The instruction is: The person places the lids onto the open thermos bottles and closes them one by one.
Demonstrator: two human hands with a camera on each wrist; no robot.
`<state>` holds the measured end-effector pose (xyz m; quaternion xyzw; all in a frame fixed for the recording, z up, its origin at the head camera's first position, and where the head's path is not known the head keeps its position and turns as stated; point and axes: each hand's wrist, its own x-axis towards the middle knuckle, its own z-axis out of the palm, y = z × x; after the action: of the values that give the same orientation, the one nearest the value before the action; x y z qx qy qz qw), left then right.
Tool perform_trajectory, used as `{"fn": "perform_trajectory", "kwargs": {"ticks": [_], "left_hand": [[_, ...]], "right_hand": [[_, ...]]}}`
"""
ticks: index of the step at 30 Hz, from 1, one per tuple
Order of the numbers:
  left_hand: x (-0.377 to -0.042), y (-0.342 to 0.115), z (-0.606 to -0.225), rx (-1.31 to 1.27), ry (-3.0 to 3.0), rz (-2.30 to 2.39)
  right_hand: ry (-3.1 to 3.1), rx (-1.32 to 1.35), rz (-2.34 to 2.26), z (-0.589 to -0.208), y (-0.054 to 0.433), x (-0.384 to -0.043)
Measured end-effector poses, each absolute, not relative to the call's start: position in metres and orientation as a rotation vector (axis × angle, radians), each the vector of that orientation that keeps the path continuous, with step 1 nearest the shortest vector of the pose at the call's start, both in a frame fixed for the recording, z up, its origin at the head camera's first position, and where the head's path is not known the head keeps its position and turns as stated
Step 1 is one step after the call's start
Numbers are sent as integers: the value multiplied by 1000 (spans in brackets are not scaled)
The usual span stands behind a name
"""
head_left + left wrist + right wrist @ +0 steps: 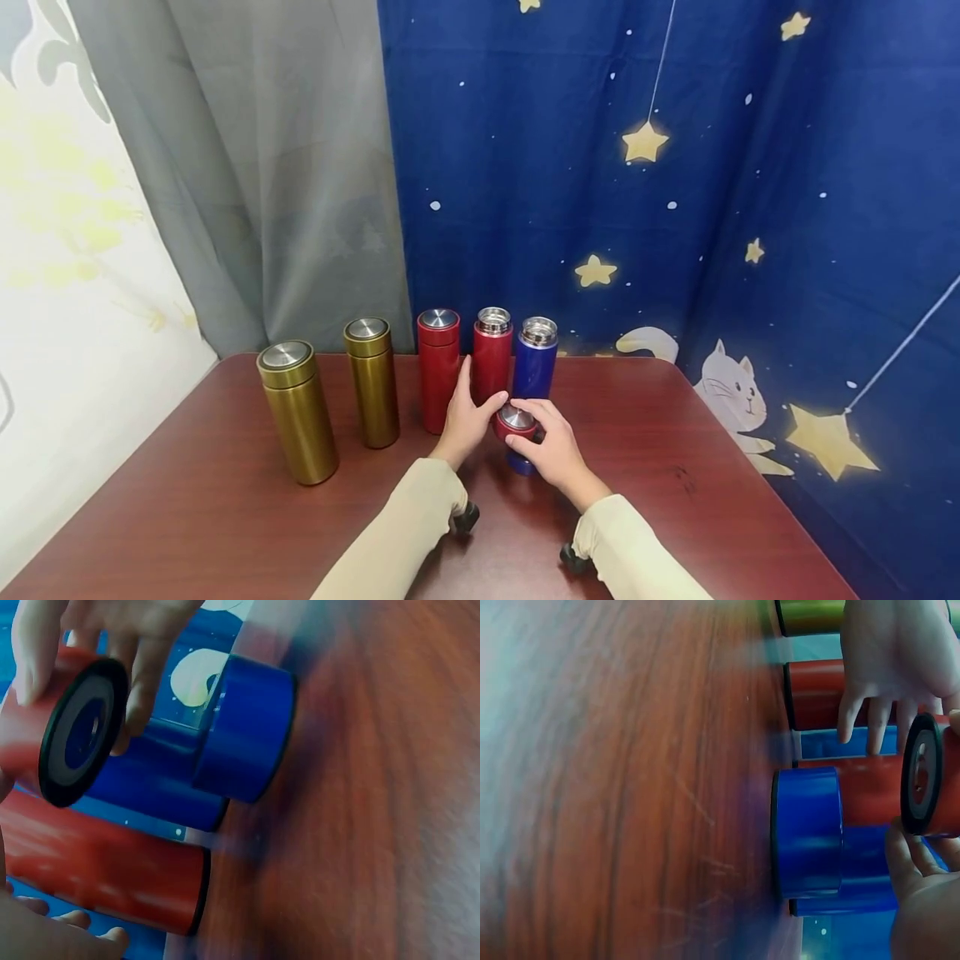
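Note:
My right hand (558, 447) grips a red bottle lid (516, 422) with a steel top, raised off the table. The thumb tip of my left hand (465, 421) is at the lid's near side; its other fingers are extended beside the red bottles. Behind the lid stand an uncapped red thermos bottle (492, 362) and an uncapped blue thermos bottle (533, 367), both showing steel necks. A blue lid (808, 832) rests on the table below the red lid; in the head view it is partly hidden. Left of the uncapped red bottle is a capped red thermos bottle (438, 379).
Two capped gold thermos bottles, a nearer one (303, 425) and a farther one (375, 392), stand upright on the left of the reddish-brown table (187, 517). Grey and blue star-patterned curtains (540, 167) hang behind the table.

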<state>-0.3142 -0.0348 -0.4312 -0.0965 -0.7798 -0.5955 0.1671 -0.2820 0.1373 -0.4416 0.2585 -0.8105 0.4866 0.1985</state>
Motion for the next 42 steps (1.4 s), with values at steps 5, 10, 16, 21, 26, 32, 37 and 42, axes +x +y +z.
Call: {"fn": "perform_trajectory", "kwargs": {"ticks": [5, 10, 16, 21, 26, 32, 37, 42], "left_hand": [[-322, -31, -430, -202, -2232, -1707], [-326, -26, -428, -121, -2251, -1605], [-331, -17, -428, 43, -2301, -1374], [-337, -12, -425, 125, -2332, -1194], [-340, -12, -424, 164, -2347, -1105], [-339, -15, -425, 164, -2356, -1080], [-336, -16, -424, 152, -2369, -1052], [-331, -17, -424, 126, -2380, -1036]], "right_hand": [[-2210, 744, 1416, -442, 139, -280], [-2105, 775, 1388, -426, 136, -264], [-2089, 767, 1449, -411, 135, -250], [-2088, 765, 1475, -412, 135, -249], [-2088, 766, 1450, -413, 136, -249], [-2083, 759, 1431, -411, 136, -249], [-2067, 752, 1440, -409, 135, -250], [-2051, 751, 1455, -410, 135, -252]]}}
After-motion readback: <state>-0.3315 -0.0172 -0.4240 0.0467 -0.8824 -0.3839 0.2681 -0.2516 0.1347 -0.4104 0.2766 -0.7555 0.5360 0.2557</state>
